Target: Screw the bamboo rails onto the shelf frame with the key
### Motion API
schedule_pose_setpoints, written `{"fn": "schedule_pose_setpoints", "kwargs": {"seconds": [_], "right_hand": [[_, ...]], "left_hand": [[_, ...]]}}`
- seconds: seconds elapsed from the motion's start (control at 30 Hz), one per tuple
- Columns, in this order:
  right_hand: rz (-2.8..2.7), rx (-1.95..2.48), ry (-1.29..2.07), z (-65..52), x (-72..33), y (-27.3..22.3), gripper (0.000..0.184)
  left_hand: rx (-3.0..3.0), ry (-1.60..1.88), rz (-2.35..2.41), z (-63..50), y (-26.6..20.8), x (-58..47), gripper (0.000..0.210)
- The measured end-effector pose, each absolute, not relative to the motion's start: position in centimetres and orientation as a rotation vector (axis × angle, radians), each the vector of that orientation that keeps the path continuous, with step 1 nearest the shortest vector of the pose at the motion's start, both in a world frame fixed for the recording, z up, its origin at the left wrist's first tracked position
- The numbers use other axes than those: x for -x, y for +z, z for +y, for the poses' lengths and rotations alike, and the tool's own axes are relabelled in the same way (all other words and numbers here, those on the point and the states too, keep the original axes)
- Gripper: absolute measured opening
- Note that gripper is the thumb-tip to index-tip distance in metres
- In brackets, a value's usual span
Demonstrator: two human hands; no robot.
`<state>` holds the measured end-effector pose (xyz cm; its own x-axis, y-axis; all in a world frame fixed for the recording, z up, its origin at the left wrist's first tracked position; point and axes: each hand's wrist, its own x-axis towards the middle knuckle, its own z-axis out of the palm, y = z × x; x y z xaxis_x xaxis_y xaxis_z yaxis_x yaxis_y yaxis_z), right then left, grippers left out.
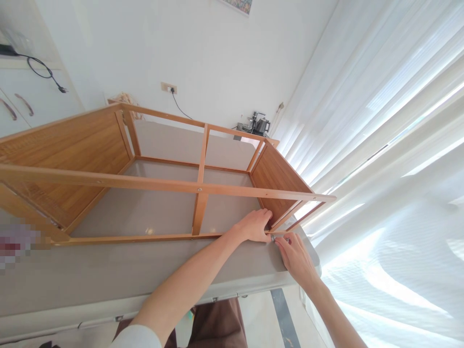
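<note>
A wooden frame [235, 191] with solid side panels and thin rails rests on a grey table [152, 270]. Near its lower right corner, my left hand [255, 225] is closed round the bottom rail, with its fingers inside by the right panel [279, 179]. Just to the right, my right hand [295, 256] pinches a thin metal piece [274, 238] against the outer side of that same rail. Most of the piece is hidden by my fingers, so its exact kind cannot be made out. Screw heads show on the upper rail.
White curtains [391, 145] hang close on the right. Behind the frame stand a kettle [261, 126] and a wall socket [168, 87] with a plugged-in cord. A white cabinet [32, 96] with a loose black cable [45, 72] is at left. The table's front edge lies by my legs.
</note>
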<state>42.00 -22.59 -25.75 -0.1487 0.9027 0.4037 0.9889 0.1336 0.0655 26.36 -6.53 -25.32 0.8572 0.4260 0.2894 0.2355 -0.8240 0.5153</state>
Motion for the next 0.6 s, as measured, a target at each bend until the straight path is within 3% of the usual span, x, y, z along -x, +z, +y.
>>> {"fn": "schedule_pose_setpoints", "kwargs": {"seconds": [0.6], "right_hand": [[-2.215,1.875,-0.676,-22.32,-41.88,-25.3,0.025]], "left_hand": [[-2.549,0.559,0.48,-6.47,-25.38,-26.39,0.038]]}}
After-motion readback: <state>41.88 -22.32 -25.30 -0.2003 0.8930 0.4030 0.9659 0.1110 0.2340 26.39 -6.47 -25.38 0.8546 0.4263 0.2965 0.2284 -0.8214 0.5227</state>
